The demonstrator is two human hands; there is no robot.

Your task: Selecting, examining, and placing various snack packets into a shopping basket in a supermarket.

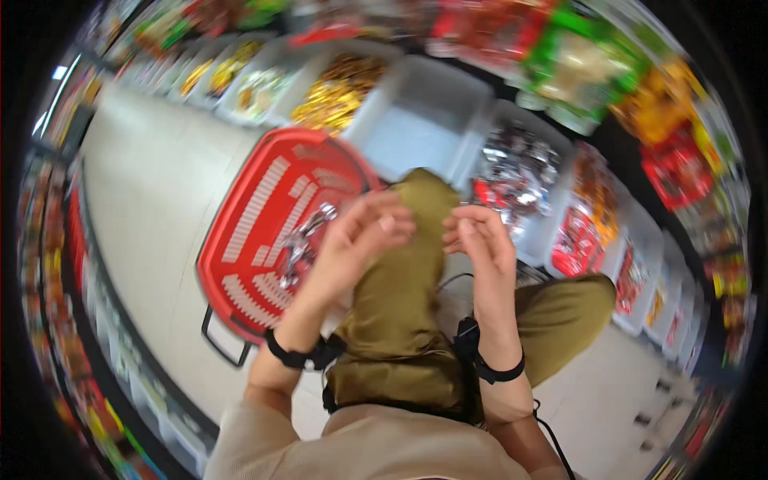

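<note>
My left hand (379, 225) hovers over my knee beside the red plastic shopping basket (240, 210), its fingers loosely curled and apart, with nothing seen in it. Several silver-wrapped packets (300, 246) lie in the basket, partly behind my left forearm. My right hand (480, 234) is raised to the right of that knee, near a clear bin of silver and red wrapped packets (516, 174); its fingers are curled, and blur hides whether anything small is between them. Ahead of my knee is a translucent plastic bin (420, 138) with no goods visible inside.
A row of clear bins runs along the shelf, including one of gold-wrapped packets (333, 99) and one of red packets (576, 246). Bagged goods (588, 66) stand above them. The basket's black handle (225, 354) rests near the tiled floor (150, 198). Another shelf (66, 288) curves along the left.
</note>
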